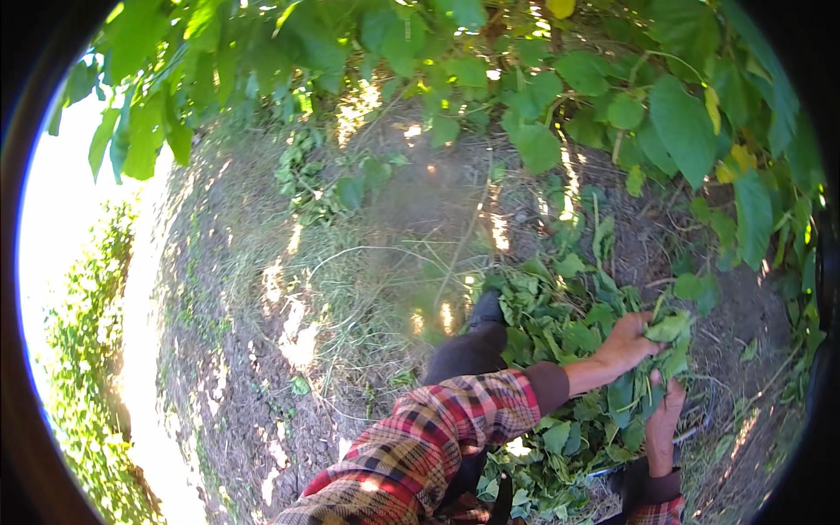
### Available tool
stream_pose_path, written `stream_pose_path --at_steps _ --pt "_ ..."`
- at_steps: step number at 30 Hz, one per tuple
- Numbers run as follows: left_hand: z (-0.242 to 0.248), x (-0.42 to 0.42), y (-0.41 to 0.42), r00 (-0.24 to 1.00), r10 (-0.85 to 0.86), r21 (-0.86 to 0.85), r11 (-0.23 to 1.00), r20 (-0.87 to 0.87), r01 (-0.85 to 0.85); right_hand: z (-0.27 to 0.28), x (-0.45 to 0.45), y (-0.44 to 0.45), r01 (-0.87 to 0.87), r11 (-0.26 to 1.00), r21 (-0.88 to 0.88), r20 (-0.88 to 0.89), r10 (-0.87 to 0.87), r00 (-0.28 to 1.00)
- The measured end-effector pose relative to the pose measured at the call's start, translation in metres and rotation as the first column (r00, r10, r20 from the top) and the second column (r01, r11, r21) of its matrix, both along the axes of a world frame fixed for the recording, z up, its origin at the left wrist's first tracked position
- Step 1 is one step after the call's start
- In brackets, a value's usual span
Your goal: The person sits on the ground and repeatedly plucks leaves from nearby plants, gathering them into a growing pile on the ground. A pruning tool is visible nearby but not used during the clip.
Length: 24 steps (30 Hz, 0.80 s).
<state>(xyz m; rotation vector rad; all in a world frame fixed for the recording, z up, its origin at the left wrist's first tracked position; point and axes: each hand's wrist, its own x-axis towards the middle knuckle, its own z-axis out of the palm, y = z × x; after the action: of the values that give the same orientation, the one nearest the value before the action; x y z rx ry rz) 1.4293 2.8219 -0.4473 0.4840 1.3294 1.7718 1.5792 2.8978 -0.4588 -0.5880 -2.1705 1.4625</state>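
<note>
My left hand point(623, 351) reaches in from a plaid sleeve and pinches a bunch of green leaves point(672, 331) between thumb and fingers. Just below it, my right hand point(666, 413) holds leaves too, its thumb raised and its other fingers mostly hidden behind the foliage. The two hands are close together, with leaves between them. Under and beside them spreads a large heap of picked leaves point(558, 335), some limp or folded. Part of a thin, pale curved rim point(695, 430) shows at the heap's right side; what it belongs to is mostly covered.
Broad-leaved vines point(682, 125) hang across the top and right. My dark-clad leg and shoe point(485, 315) stand left of the heap. Dry grass point(354, 289) and bare soil point(230, 387) cover the ground, with a smaller clump of leaves point(302, 170) farther off. Another leafy row point(85, 341) stands at far left.
</note>
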Motion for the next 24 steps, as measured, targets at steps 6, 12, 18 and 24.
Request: stream_pose_path --at_steps 6,12,18,24 --pt "-0.007 -0.013 -0.021 0.833 0.072 -0.005 0.996 -0.548 -0.089 -0.015 -0.004 0.000 0.122 0.906 -0.406 0.347 0.030 0.937" --pt "0.019 -0.019 -0.028 0.796 0.088 -0.017 0.992 -0.599 -0.122 -0.012 -0.014 0.010 0.127 0.831 -0.542 0.361 0.094 0.928" --pt "0.009 -0.034 -0.028 0.868 -0.029 -0.132 0.990 -0.495 -0.042 -0.057 -0.005 0.026 0.108 0.936 -0.336 0.342 0.015 0.940" --pt "-0.008 -0.016 -0.023 0.672 0.126 0.007 0.984 -0.730 -0.177 -0.076 0.008 0.028 0.160 0.905 -0.395 0.288 -0.044 0.956"
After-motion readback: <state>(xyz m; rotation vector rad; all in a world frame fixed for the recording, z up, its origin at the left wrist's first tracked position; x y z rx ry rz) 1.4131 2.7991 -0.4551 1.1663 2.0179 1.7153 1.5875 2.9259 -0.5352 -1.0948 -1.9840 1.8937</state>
